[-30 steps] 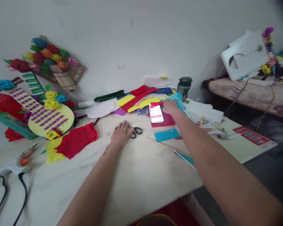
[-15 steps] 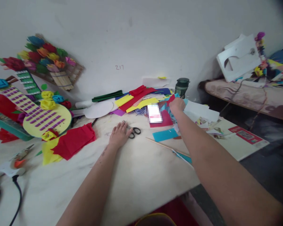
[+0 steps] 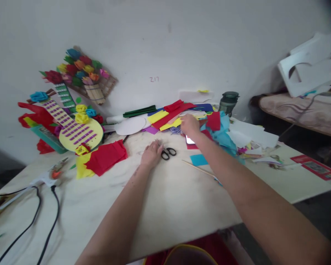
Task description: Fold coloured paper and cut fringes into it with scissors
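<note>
My left hand (image 3: 151,154) rests palm down on the table with its fingers stretched out, holding nothing. Its fingertips lie beside the black-handled scissors (image 3: 168,152), whose blades are partly hidden by the hand. Farther off, my right hand (image 3: 190,124) reaches over the heap of coloured paper, at the end of a yellow paper piece (image 3: 169,126). Its fingers point down and away, so any grip is hidden. Just under that wrist a lit phone (image 3: 189,140) lies on red paper. Red paper (image 3: 213,121) and crumpled light-blue paper (image 3: 222,134) lie to its right.
A guitar-shaped paper craft (image 3: 81,134) and red and yellow sheets (image 3: 107,158) are at the left. Near the left edge lies a power strip (image 3: 45,179) with cables. A dark green bottle (image 3: 228,103) stands behind the heap. A thin wooden stick (image 3: 197,168) lies in front.
My right hand has moved left from the red and light-blue paper to the yellow paper, leaving the red piece there. My left hand stays by the scissors. The view has turned left.
</note>
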`<state>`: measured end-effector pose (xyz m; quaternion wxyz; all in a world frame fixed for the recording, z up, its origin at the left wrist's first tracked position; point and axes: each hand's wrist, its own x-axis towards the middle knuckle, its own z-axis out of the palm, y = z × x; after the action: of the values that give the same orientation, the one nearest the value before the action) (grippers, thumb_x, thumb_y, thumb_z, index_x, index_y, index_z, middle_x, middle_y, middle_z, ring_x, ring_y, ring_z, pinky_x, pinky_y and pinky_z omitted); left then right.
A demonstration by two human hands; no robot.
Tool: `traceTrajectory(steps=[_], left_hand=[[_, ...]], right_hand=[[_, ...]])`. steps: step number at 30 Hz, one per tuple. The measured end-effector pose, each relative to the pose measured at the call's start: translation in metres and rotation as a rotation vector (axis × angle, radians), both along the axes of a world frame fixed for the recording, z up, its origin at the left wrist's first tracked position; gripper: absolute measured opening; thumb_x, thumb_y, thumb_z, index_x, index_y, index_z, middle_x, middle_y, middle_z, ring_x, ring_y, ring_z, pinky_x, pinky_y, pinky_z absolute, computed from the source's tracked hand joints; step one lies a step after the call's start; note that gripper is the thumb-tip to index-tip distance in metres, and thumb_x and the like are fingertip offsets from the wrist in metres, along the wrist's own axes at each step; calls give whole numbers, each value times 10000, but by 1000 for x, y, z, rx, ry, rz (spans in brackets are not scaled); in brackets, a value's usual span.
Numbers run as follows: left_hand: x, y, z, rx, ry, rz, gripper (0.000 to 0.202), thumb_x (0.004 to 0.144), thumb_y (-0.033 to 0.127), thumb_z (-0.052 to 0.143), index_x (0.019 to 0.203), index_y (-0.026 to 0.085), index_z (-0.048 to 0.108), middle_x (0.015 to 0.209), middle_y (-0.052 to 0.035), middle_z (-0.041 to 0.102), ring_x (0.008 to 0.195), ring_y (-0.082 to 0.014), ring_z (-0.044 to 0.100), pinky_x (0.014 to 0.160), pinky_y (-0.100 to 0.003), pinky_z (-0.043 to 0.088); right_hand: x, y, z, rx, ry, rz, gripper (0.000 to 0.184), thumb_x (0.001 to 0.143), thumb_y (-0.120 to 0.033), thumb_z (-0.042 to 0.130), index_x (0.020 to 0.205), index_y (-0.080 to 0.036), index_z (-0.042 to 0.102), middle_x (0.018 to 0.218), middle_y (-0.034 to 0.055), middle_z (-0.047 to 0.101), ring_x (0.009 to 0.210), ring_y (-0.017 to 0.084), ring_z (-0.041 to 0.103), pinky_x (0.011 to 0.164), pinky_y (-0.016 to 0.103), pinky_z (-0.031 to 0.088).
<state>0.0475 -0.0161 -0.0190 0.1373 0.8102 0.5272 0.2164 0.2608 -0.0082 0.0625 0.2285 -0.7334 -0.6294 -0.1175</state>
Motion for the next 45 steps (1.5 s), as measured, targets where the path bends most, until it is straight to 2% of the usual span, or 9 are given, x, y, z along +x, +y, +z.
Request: traceTrajectory(steps=[4,6,9,13,19,26,32,38,45], left_hand=[[-21,19,-7,80,-701,333,471,905,411,297,1270,163,461,1260,-119,554,1186,-194,494,1012,-326,341],[-32,31,-12,111,-950,502,409,900,384,312,1190,171,506,1191,-122,593,1132,-185,536,975,-319,377],[-41,42,-19,77,-1142,641,333,884,364,338,1085,188,537,1167,-110,599,1080,-172,567,924,-305,419],[-40,44,-20,29,-1143,655,293,877,371,355,1038,210,540,1132,-84,618,1061,-161,578,928,-299,414],[-35,36,-14,19,-938,637,320,881,434,347,1005,219,549,1099,-89,643,1111,-198,550,992,-336,351],[-32,27,-8,6,-845,611,345,899,414,314,1044,201,544,1115,-108,643,1144,-209,527,997,-338,334],[-32,25,-8,5,-836,615,365,900,409,304,1076,196,542,1101,-99,652,1127,-202,539,990,-331,342],[-33,25,-9,-14,-860,610,372,896,419,311,1094,204,541,1101,-86,653,1106,-202,556,978,-335,357],[-31,22,-2,-42,-799,616,388,901,418,305,1132,203,531,1109,-88,652,1141,-217,529,998,-354,332]], right_hand=[[-73,13,-24,-195,19,325,377,867,-255,384,1170,-160,586,1180,95,605,1085,231,533,914,313,395],[-106,22,-39,-250,-33,484,399,862,-273,403,1214,-160,554,1294,93,535,1171,223,484,983,323,356],[-146,36,-56,-296,-87,637,453,889,-298,363,1323,-197,442,1463,64,323,1326,229,306,1086,423,222],[-169,53,-70,-413,-211,718,461,878,-306,391,1337,-270,417,1468,50,315,1354,245,248,1082,508,185],[-142,59,-70,-359,-243,493,500,900,-423,339,1300,-153,467,1397,153,407,1293,297,337,1033,540,214],[-114,20,-49,-340,-167,240,508,872,-443,389,1222,-101,527,1275,191,501,1169,310,425,913,426,362],[-114,2,-62,-295,-241,278,349,834,-169,401,1103,-123,619,1185,174,523,1085,262,443,842,340,403],[-96,17,-62,-278,-301,410,335,849,-132,404,1097,-167,627,1165,127,550,1115,241,442,828,305,413],[-82,34,-58,-161,-190,185,334,901,-157,334,1073,-115,617,1131,165,561,1045,233,498,820,300,422]])
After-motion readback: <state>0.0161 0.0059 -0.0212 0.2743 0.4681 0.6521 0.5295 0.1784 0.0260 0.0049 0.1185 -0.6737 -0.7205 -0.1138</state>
